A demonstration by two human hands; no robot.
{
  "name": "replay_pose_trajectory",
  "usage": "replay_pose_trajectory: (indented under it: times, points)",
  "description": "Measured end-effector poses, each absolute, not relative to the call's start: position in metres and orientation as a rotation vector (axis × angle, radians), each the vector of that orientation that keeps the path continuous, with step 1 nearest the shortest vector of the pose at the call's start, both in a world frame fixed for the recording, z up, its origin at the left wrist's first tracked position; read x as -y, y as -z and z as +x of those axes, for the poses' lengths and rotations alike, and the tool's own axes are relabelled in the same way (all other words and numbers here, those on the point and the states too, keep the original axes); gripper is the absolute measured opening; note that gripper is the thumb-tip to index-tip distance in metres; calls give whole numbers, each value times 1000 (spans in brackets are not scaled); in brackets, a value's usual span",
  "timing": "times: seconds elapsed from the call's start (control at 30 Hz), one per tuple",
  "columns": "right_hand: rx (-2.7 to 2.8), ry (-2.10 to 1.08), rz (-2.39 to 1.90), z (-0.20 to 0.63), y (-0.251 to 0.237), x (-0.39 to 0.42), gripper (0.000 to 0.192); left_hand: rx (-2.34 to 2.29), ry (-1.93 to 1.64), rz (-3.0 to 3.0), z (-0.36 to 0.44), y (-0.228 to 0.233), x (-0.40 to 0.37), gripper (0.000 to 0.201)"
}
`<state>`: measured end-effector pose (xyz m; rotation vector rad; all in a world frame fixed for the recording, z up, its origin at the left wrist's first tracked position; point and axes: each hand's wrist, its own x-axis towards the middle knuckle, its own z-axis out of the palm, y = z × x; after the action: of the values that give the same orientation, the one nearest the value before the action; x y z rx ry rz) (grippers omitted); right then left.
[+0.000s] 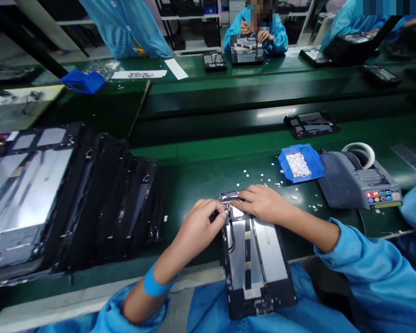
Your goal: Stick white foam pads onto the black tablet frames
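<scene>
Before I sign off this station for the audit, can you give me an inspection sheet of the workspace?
Surface: green bench, small white bits scattered on it.
Job's things: open tablet chassis, near end overhanging the bench edge onto the lap.
Clutter: leaning stack of chassis; blue bin of white pieces; tape dispenser.
Grips: left hand and right hand both press on the chassis's top end; nothing clearly held.
Cables: nothing seen.
Surroundings: another person seated at the far bench; more chassis there.
</scene>
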<state>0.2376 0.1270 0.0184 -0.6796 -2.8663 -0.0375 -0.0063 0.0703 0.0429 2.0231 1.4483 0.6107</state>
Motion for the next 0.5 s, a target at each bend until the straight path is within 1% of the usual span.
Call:
replay_pose_trajectory:
  times: [0.07,0.17,0.3,0.5]
  points:
    - [2856,27,-664,239,-17,-129,30,-1464,-565,1833,-4,-41,-81,13]
    - [2829,22,-672,239,-14,-130,29,-1463,-483,1715,-1,-32,-97,18]
    - [2815,7,-680,238,-11,-130,31,-1500,-475,1705,2,-24,-106,17]
    - [2818,-11,-681,238,-11,-130,32,-1571,-476,1793,8,-25,-98,17]
